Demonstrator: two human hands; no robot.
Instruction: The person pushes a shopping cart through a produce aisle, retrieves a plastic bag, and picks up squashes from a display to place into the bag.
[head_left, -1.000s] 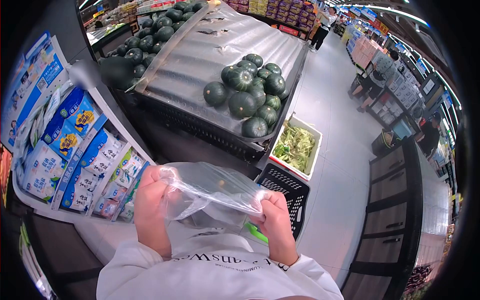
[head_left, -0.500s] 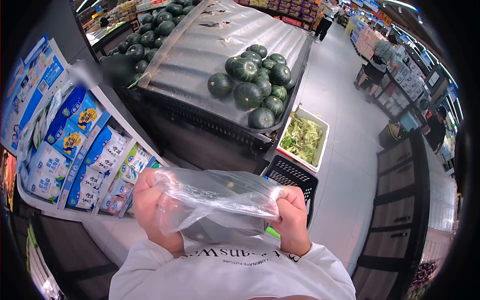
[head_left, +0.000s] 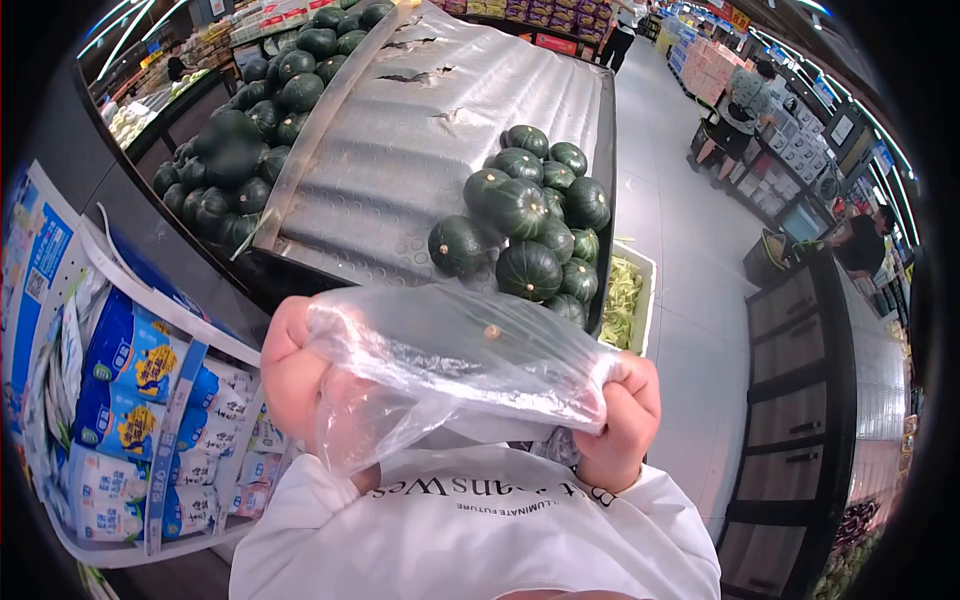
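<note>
A clear plastic bag is stretched between my two hands in front of my white top. My left hand is closed on the bag's left side. The right side is gripped in the closed fingers of my right hand. Through the film a round shape with a pale spot shows faintly; whether it is inside or behind the bag I cannot tell. Just beyond the bag, a pile of dark green squashes rests on a ridged grey display mat.
More squashes are heaped at the upper left. Packets fill a rack on the left. A white crate of leafy trimmings stands right of the display. Dark cabinets line the right side. People stand farther back.
The view has moved closer to the squash display, and the black basket has dropped out of sight behind the bag. My hands have drawn farther apart, widening the bag between them.
</note>
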